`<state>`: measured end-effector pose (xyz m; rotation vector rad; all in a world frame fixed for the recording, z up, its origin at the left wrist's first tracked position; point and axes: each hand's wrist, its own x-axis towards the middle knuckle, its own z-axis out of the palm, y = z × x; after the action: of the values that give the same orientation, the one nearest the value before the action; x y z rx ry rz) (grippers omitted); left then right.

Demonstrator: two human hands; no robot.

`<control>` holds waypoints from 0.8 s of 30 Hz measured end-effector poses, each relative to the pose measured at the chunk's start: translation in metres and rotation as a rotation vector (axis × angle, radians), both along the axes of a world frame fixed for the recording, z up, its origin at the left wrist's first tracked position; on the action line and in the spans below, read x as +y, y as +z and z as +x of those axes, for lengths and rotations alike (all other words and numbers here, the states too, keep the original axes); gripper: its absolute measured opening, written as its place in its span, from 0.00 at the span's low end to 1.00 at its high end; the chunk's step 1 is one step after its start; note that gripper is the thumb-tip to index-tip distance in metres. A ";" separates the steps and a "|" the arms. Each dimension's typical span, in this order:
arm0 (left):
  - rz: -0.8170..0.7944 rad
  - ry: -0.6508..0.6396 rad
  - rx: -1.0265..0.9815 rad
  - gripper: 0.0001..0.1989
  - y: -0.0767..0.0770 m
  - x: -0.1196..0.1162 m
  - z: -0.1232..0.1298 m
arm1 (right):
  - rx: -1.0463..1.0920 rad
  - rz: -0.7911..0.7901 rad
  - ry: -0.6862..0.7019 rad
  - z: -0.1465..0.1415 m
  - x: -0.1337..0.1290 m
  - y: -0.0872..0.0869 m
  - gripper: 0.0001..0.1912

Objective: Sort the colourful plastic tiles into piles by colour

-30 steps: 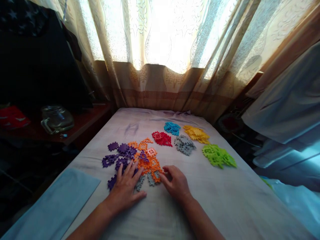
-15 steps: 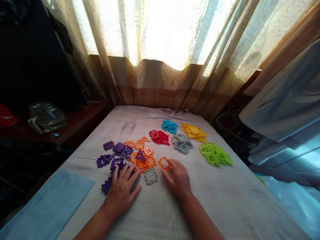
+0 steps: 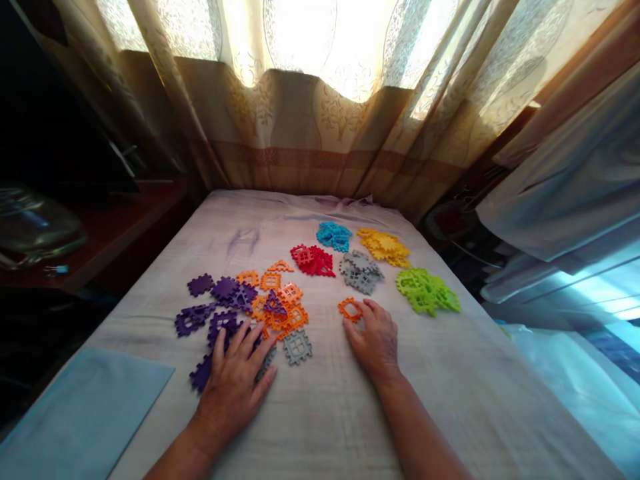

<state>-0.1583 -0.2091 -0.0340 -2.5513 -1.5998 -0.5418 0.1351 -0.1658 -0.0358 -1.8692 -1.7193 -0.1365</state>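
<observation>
1. Rightward is where the orange frame (image 3: pixel 343 309) has travelled since the earlier frame: it now lies well apart from the orange pieces (image 3: pixel 285 320), out on the pale sheet (image 3: pixel 320 427).
2. My right hand (image 3: pixel 376 340) has that frame pinched between thumb and forefinger, as far as I can judge from this far off.
3. My left hand (image 3: pixel 236 387) is spread palm-down over the lower purple pieces and a partly covered grey piece (image 3: pixel 267 365) (I can't tell how hard it presses).
4. Done, by my reading: five single-colour heaps sit apart, namely the red heap (image 3: pixel 315 261), blue heap (image 3: pixel 334 237), yellow heap (image 3: pixel 385 247), grey heap (image 3: pixel 361 271) and green heap (image 3: pixel 428 291).
5. Left: purple pieces (image 3: pixel 225 289) and orange ones border each other, a purple triangle (image 3: pixel 275 303) rests on the orange, and a grey window piece (image 3: pixel 297 347) lies just beside them. I'd call it past halfway.
</observation>
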 end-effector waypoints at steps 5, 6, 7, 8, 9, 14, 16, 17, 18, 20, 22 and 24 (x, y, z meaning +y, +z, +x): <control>0.001 -0.004 -0.012 0.23 0.005 0.000 0.002 | 0.072 0.057 0.200 -0.025 -0.006 0.003 0.13; 0.002 -0.010 -0.006 0.22 0.006 0.000 0.003 | 0.081 0.041 0.258 -0.032 -0.006 0.004 0.13; 0.008 -0.020 -0.002 0.22 0.007 0.000 0.004 | 0.086 0.019 0.312 -0.040 -0.004 0.005 0.14; 0.016 -0.031 -0.002 0.22 0.007 0.000 0.005 | 0.089 -0.005 0.359 -0.047 -0.001 0.005 0.15; 0.028 -0.046 -0.005 0.22 0.007 0.000 0.006 | 0.088 -0.025 0.398 -0.053 0.002 0.006 0.16; 0.063 -0.112 -0.056 0.23 0.004 0.000 0.011 | 0.041 -0.057 0.500 -0.065 0.020 0.008 0.11; 0.065 -0.121 -0.062 0.23 0.004 0.000 0.012 | 0.045 -0.043 0.522 -0.062 0.021 0.007 0.09; 0.069 -0.127 -0.061 0.23 0.004 0.000 0.011 | 0.054 -0.033 0.531 -0.060 0.021 0.007 0.09; 0.074 -0.133 -0.060 0.23 0.005 0.000 0.011 | 0.063 -0.023 0.536 -0.058 0.019 0.006 0.08; 0.092 -0.145 -0.066 0.24 0.007 0.000 0.010 | 0.077 -0.010 0.538 -0.055 0.017 0.005 0.07; 0.109 -0.149 -0.083 0.23 0.008 0.000 0.009 | 0.077 0.005 0.540 -0.053 0.015 0.005 0.05; 0.116 -0.142 -0.103 0.21 0.010 -0.001 0.010 | 0.067 0.029 0.555 -0.054 0.014 0.007 0.05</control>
<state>-0.1487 -0.2096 -0.0241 -2.6014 -1.3783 -0.7677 0.0814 -0.1523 -0.0293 -1.2971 -2.1008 0.1188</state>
